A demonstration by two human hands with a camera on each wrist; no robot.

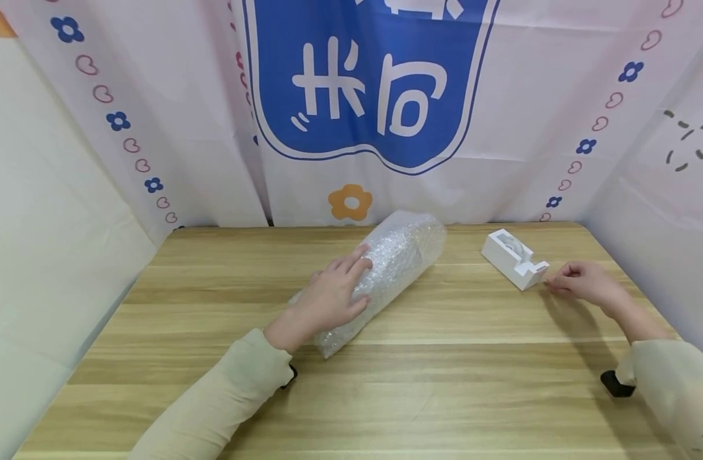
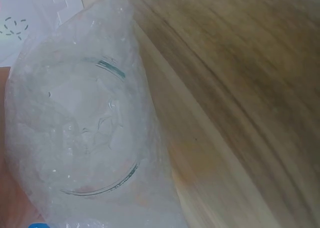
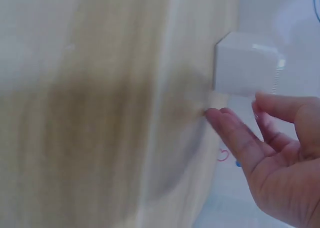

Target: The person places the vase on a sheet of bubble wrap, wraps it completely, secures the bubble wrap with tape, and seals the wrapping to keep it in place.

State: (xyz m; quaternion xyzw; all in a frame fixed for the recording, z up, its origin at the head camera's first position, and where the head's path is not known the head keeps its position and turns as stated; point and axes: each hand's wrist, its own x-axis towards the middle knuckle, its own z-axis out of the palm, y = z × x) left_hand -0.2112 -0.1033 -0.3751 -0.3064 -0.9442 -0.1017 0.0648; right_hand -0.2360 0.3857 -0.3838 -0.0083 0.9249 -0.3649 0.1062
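Note:
A long bubble-wrapped bundle point(image 1: 399, 250) lies diagonally on the wooden table. In the left wrist view, the round rim of something clear, like glass, shows through the end of the bubble wrap point(image 2: 90, 133). My left hand point(image 1: 331, 295) rests on top of the bundle with its fingers spread. At the right, a white tape dispenser point(image 1: 508, 260) holds a roll of clear tape point(image 1: 510, 243). My right hand point(image 1: 587, 284) is at the dispenser's cutter end, thumb and a fingertip pinching what looks like the tape's end. The tape itself is barely visible.
The wooden table point(image 1: 443, 396) ends at a printed cloth backdrop point(image 1: 179, 96) behind the bundle. Pale cloth walls point(image 1: 46, 211) stand along both sides. The right hand and the dispenser are close to the table's right edge.

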